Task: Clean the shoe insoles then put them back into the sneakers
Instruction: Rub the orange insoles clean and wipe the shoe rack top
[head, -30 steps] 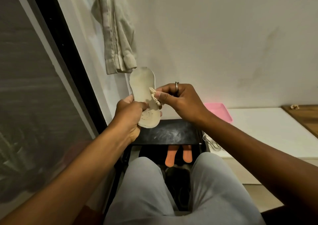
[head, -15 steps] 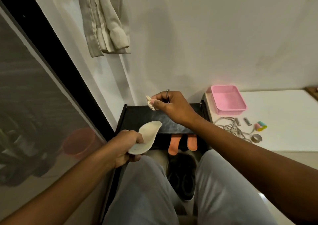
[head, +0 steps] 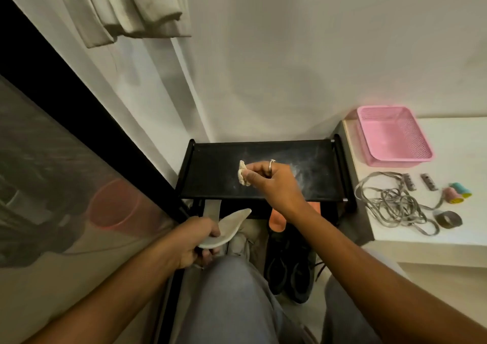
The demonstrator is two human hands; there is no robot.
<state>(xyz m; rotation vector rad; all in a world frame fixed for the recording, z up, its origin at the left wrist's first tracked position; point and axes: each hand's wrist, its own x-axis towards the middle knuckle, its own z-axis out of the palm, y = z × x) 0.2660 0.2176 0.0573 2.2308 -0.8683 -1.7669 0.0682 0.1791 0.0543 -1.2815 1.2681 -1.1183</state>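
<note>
A dark glass panel [head: 52, 159] fills the left side, and a pale curtain [head: 126, 9] hangs at the far left above it. On the right sits a white counter [head: 453, 138]; between the two, against the far wall, stands a black shelf [head: 210, 175] with a dusty top. A pink basket [head: 400, 162] rests at the counter's far end, with a tangle of grey laces [head: 392, 201] nearer and a tape roll [head: 448, 219] just beside them. Black sneakers [head: 287, 270] lie on the floor near the person's knees, below the shelf, and orange insoles [head: 276, 221] show just beyond them. The left hand [head: 192, 241] grips a pale insole [head: 232, 225] by one end, low at the shelf's near edge, its other end angled up to the right. The right hand [head: 274, 183], wearing a ring [head: 272, 162], pinches a small crumpled cloth [head: 243, 177] over the shelf top; whether the cloth touches the shelf cannot be told
</note>
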